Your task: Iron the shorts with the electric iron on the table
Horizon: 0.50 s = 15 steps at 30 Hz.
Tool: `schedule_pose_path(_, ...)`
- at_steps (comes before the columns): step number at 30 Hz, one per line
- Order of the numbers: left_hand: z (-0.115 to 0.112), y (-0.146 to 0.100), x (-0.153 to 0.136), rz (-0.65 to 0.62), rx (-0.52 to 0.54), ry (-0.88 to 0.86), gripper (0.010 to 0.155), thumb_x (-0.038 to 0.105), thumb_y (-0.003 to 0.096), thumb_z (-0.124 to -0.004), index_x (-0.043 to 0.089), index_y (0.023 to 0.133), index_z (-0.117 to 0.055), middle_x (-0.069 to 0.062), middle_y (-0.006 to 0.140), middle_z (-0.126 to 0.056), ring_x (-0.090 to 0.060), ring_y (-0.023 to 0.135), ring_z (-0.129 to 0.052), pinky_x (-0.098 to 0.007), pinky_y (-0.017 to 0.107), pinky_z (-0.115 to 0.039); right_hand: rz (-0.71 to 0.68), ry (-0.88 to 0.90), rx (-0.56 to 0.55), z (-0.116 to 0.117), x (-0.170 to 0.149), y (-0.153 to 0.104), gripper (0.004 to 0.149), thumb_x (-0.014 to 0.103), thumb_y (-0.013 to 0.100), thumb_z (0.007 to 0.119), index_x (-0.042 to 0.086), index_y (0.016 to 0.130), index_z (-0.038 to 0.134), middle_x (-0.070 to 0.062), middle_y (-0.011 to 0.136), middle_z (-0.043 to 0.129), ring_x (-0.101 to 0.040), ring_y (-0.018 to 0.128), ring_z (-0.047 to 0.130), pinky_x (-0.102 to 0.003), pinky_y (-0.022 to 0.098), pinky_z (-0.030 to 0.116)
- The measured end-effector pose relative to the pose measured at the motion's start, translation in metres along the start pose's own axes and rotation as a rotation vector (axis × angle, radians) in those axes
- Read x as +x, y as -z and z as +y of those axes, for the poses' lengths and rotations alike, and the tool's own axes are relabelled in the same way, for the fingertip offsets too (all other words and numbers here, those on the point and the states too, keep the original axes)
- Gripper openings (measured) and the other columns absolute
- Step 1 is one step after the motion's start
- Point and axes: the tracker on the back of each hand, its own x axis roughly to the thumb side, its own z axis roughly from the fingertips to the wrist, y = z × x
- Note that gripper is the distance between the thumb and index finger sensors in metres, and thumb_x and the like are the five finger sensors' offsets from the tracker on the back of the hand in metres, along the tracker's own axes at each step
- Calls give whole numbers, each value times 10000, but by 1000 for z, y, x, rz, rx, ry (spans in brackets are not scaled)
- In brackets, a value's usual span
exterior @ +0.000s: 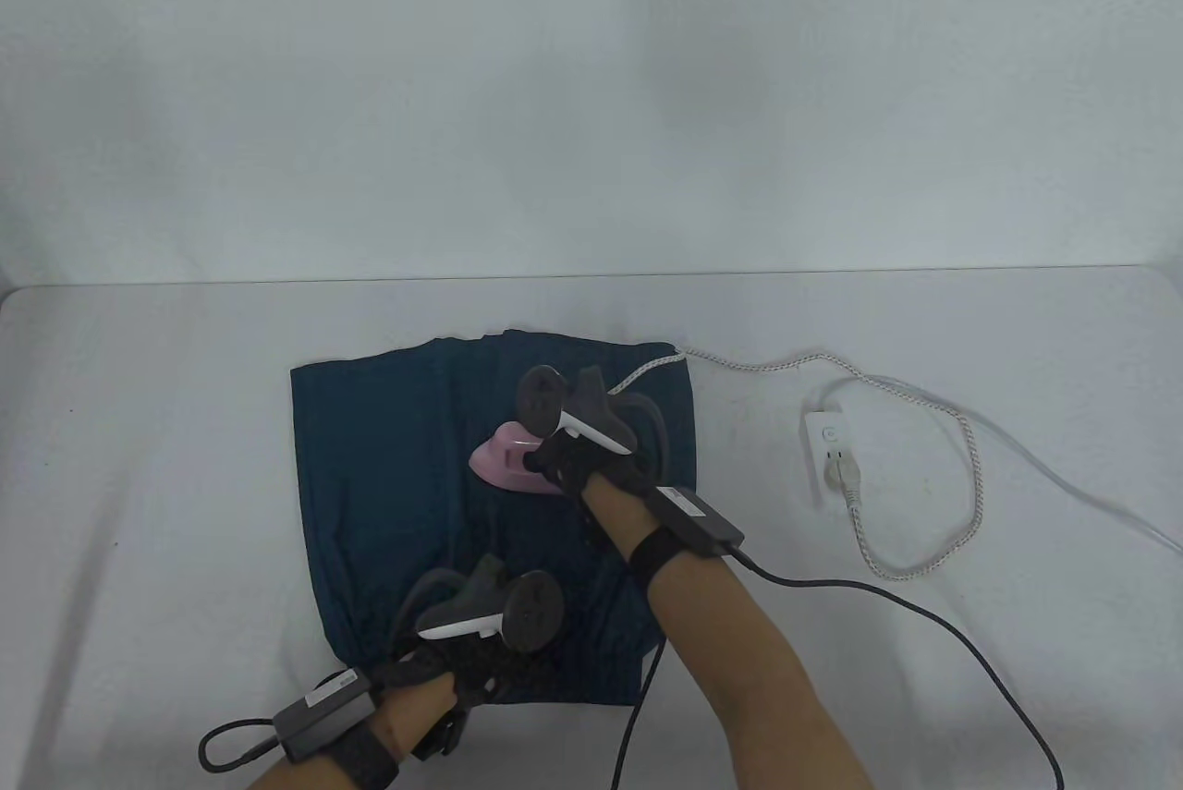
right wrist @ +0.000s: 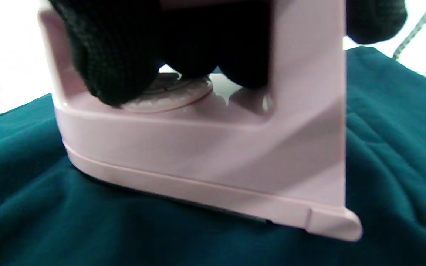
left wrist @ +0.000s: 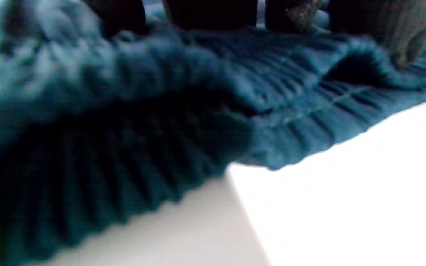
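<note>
Dark teal shorts (exterior: pixel 397 476) lie flat on the white table (exterior: pixel 139 457), waistband toward the front edge. My right hand (exterior: pixel 564 457) grips the handle of a pink electric iron (exterior: pixel 504 457) that rests sole-down on the shorts' right half. In the right wrist view my gloved fingers (right wrist: pixel 117 55) wrap through the handle of the iron (right wrist: pixel 205 147) on the teal cloth (right wrist: pixel 50 221). My left hand (exterior: pixel 471 670) presses on the waistband at the front; in the left wrist view its fingertips (left wrist: pixel 209 11) rest on the gathered elastic waistband (left wrist: pixel 161 111).
The iron's braided cord (exterior: pixel 924 420) loops across the table's right side to a white power strip (exterior: pixel 827 448), where it is plugged in. Black glove cables (exterior: pixel 832 587) trail from my wrists toward the front edge. A pale wall (exterior: pixel 591 88) stands behind the table.
</note>
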Motion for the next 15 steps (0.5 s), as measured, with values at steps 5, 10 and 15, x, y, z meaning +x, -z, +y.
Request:
schedule_pose_path(5,0,0,0,0,0,-2,735,603,418,-766,412,1064,-474,48,1129,-415,-235,971,-537,-584,744,-525,-8,-21,7,2,5,1,515,464,401,938,423,883,763,149,710,908,-121,591,961,-524,429,814)
schedule_pose_path(10,0,0,0,1,-1,0,733,601,420,-765,411,1065,-472,46,1130,-415,-236,971,-538,-584,743,-527,25,-16,45,0,-6,-2,519,459,402,941,425,888,766,141,701,913,-121,566,964,-523,407,823)
schedule_pose_path(15,0,0,0,1,-2,2,734,602,419,-765,413,1064,-471,46,1130,-415,-236,972,-538,-585,743,-527,63,-24,70,-3,-29,-10,516,457,405,942,425,892,772,136,688,919,-120,548,965,-518,381,831)
